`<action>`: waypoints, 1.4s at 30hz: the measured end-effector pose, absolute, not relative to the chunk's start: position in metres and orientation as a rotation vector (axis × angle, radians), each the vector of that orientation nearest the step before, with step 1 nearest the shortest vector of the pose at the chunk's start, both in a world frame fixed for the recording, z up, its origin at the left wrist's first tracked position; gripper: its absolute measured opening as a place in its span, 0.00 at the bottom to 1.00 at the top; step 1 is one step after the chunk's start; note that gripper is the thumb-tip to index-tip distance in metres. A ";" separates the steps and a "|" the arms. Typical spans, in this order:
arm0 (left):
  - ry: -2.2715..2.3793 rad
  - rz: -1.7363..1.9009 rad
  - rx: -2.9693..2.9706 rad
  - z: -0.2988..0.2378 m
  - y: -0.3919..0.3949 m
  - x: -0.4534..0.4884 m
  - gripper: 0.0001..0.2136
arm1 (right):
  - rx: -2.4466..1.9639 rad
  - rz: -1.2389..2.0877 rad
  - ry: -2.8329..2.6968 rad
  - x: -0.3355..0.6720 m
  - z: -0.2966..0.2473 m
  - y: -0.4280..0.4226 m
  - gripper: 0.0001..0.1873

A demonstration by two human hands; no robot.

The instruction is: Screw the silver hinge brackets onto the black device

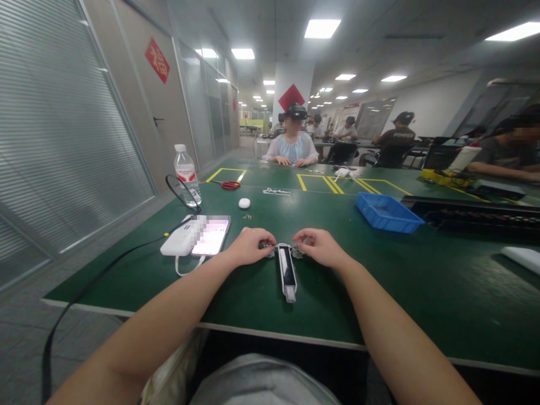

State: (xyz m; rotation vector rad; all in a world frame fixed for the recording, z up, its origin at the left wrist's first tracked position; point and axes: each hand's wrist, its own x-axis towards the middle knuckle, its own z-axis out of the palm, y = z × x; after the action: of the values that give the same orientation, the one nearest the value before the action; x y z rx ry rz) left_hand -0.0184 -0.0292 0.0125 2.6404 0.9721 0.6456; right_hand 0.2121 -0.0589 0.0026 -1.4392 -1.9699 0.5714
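A long, narrow thing with a white rim, a dark glossy middle and a pale near end (287,269) lies on the green table, pointing toward me. Small silvery pieces, too fine to name, sit at both sides of its far end. At the left of that end, my left hand (252,246) is closed, its fingertips pinching near a silvery piece (269,253). On the other side, my right hand (319,246) has thumb and fingers bent together over another silvery piece (297,253). What exactly lies between the fingertips is hard to see.
Left are a phone (212,236), a white power bank (175,239) with cables, and a water bottle (188,177). Farther off lie a white earbud case (244,203), red-handled scissors (230,185) and small rings (247,216). A blue tray (388,214) stands right. A person (293,146) sits opposite.
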 end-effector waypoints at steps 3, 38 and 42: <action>0.964 0.645 2.640 0.013 -0.030 -0.018 0.07 | -1.445 0.555 -1.948 0.212 0.001 -0.058 0.11; 0.995 0.651 2.627 0.011 -0.029 -0.019 0.08 | -1.693 0.478 -2.124 0.225 0.006 -0.056 0.09; 0.990 0.661 2.621 0.009 -0.028 -0.020 0.08 | -1.680 0.444 -2.111 0.222 0.007 -0.057 0.06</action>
State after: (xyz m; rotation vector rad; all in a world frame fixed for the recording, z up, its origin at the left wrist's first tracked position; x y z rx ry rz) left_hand -0.0199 -0.0275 0.0091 2.6210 0.9900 0.6613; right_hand 0.2224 -0.0570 0.0065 -1.6797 -2.1111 0.4442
